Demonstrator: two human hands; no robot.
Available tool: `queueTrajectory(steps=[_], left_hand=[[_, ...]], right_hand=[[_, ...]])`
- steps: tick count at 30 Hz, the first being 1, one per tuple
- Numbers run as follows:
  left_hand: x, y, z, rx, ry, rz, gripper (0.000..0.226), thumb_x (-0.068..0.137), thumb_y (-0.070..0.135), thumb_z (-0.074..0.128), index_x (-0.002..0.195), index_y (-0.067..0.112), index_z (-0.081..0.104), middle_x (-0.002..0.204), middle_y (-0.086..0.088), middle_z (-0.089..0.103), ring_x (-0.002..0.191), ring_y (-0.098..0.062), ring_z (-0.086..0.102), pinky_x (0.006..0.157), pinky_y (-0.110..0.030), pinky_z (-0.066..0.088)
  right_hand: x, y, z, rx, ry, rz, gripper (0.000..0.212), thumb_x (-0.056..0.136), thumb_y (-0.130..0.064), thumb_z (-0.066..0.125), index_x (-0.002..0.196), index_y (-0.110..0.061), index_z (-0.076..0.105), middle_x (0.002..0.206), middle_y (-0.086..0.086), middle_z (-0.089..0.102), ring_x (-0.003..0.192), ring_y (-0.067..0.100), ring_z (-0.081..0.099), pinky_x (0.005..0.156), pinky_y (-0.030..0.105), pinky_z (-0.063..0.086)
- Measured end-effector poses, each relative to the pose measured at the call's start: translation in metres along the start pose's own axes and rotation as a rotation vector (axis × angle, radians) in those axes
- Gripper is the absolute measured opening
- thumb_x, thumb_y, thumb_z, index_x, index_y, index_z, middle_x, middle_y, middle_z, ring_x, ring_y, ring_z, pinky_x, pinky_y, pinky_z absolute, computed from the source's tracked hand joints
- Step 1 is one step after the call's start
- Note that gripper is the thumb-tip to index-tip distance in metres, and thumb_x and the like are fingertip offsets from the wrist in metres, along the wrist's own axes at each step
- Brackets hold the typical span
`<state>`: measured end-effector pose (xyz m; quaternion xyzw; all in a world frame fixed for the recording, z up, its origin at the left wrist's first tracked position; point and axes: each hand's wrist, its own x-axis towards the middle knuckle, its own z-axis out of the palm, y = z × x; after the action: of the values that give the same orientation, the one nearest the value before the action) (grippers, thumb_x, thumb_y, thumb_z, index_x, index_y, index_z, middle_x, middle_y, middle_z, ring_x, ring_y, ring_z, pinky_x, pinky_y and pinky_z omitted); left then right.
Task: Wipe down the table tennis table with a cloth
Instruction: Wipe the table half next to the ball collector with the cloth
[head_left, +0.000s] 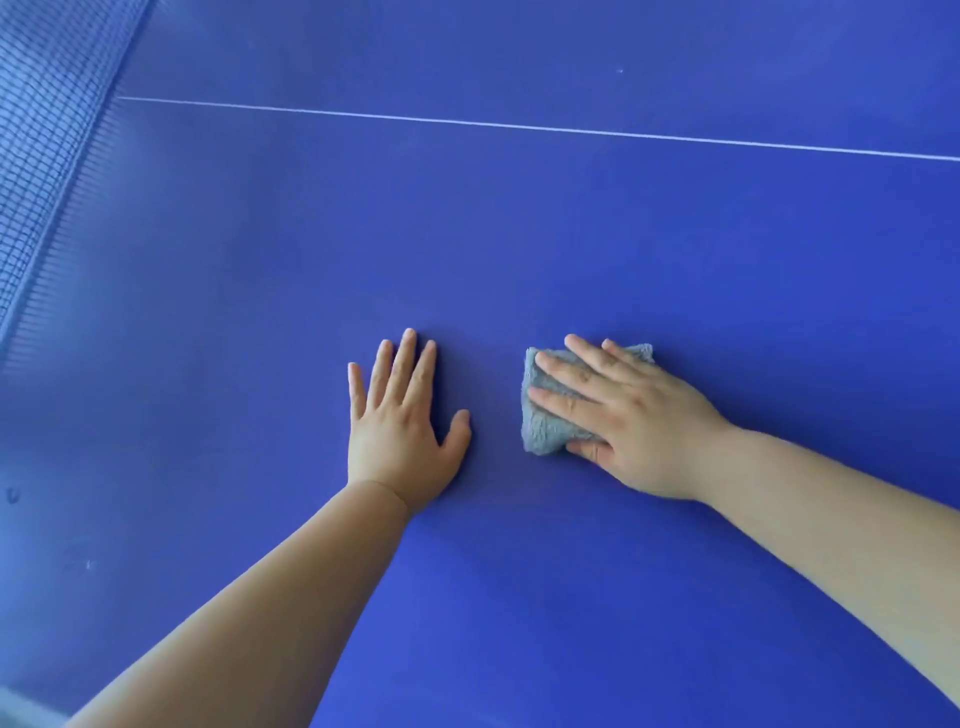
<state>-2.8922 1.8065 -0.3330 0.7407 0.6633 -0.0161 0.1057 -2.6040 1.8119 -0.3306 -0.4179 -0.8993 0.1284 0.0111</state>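
1 cloth (546, 418) under r hand (631, 418); l hand (400, 423) flat

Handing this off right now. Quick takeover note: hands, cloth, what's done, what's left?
Left hand: flat on the blue table tennis table, fingers straight, holding nothing.
Right hand: straight fingers press the folded grey fluffy cloth onto the table, just right of the left hand.
Black net at far left; thin white line beyond the hands.
Done: cannot tell, no wiped boundary shows.
Left: small marks at the view's lower left, a speck beyond the line.
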Motion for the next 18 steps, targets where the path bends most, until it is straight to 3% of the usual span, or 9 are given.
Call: queueTrajectory(steps=[3, 6, 8, 11, 14, 16, 18], left_hand=[[0.004, -0.003, 0.003, -0.012, 0.016, -0.023, 0.079, 0.094, 0.055, 0.033, 0.164, 0.022, 0.019, 0.174, 0.002, 0.008, 0.16, -0.023, 0.001, 0.129, -0.048, -0.005], [0.004, -0.004, 0.004, -0.047, 0.025, -0.033, 0.078, 0.095, 0.052, 0.035, 0.165, 0.022, 0.02, 0.174, 0.004, 0.009, 0.16, -0.02, 0.001, 0.129, -0.044, -0.002], [0.005, -0.004, 0.003, -0.064, 0.025, -0.037, 0.078, 0.094, 0.051, 0.036, 0.165, 0.022, 0.021, 0.174, 0.004, 0.008, 0.16, -0.019, 0.0, 0.13, -0.044, -0.001], [0.006, -0.004, 0.003, -0.077, 0.024, -0.032, 0.08, 0.093, 0.052, 0.037, 0.165, 0.021, 0.021, 0.174, 0.005, 0.007, 0.16, -0.018, 0.0, 0.13, -0.044, 0.001], [0.005, -0.007, 0.007, -0.074, 0.041, -0.015, 0.082, 0.094, 0.054, 0.039, 0.165, 0.017, 0.022, 0.174, 0.002, 0.008, 0.16, -0.019, 0.001, 0.13, -0.046, 0.004], [0.005, -0.008, 0.008, -0.057, 0.044, -0.011, 0.082, 0.093, 0.052, 0.04, 0.164, 0.015, 0.023, 0.173, 0.001, 0.01, 0.16, -0.02, 0.002, 0.129, -0.045, 0.003], [0.006, -0.007, 0.008, -0.047, 0.038, -0.017, 0.081, 0.092, 0.05, 0.039, 0.164, 0.016, 0.023, 0.173, 0.001, 0.01, 0.16, -0.02, 0.001, 0.13, -0.044, 0.001]], right_hand=[[0.059, 0.054, -0.019, 0.006, 0.046, 0.373, 0.072, 0.105, -0.044, 0.046, 0.164, -0.018, 0.015, 0.172, 0.006, 0.01, 0.157, 0.037, 0.007, 0.126, 0.054, 0.011], [0.113, 0.092, -0.038, 0.039, 0.036, 0.673, 0.077, 0.104, -0.053, 0.034, 0.164, -0.017, 0.0, 0.172, 0.007, 0.0, 0.156, 0.039, 0.0, 0.126, 0.053, 0.006], [0.127, 0.082, -0.038, -0.031, 0.072, 0.623, 0.072, 0.104, -0.053, 0.036, 0.163, -0.019, 0.012, 0.172, 0.007, 0.006, 0.155, 0.041, 0.008, 0.125, 0.056, 0.012], [0.101, 0.02, -0.017, -0.039, 0.088, 0.174, 0.062, 0.102, -0.044, 0.046, 0.159, -0.023, 0.036, 0.169, 0.005, 0.023, 0.153, 0.042, 0.022, 0.122, 0.057, 0.019], [0.053, -0.033, 0.008, 0.05, 0.011, -0.14, 0.059, 0.102, -0.044, 0.049, 0.158, -0.029, 0.039, 0.169, -0.003, 0.025, 0.157, 0.03, 0.017, 0.127, 0.05, 0.017], [0.061, -0.004, 0.006, 0.034, 0.071, -0.08, 0.061, 0.102, -0.042, 0.051, 0.159, -0.026, 0.037, 0.169, -0.003, 0.024, 0.157, 0.03, 0.018, 0.127, 0.049, 0.017], [0.095, 0.048, -0.01, -0.001, 0.126, 0.236, 0.062, 0.104, -0.04, 0.051, 0.16, -0.019, 0.033, 0.17, 0.004, 0.022, 0.156, 0.037, 0.017, 0.125, 0.054, 0.016]])
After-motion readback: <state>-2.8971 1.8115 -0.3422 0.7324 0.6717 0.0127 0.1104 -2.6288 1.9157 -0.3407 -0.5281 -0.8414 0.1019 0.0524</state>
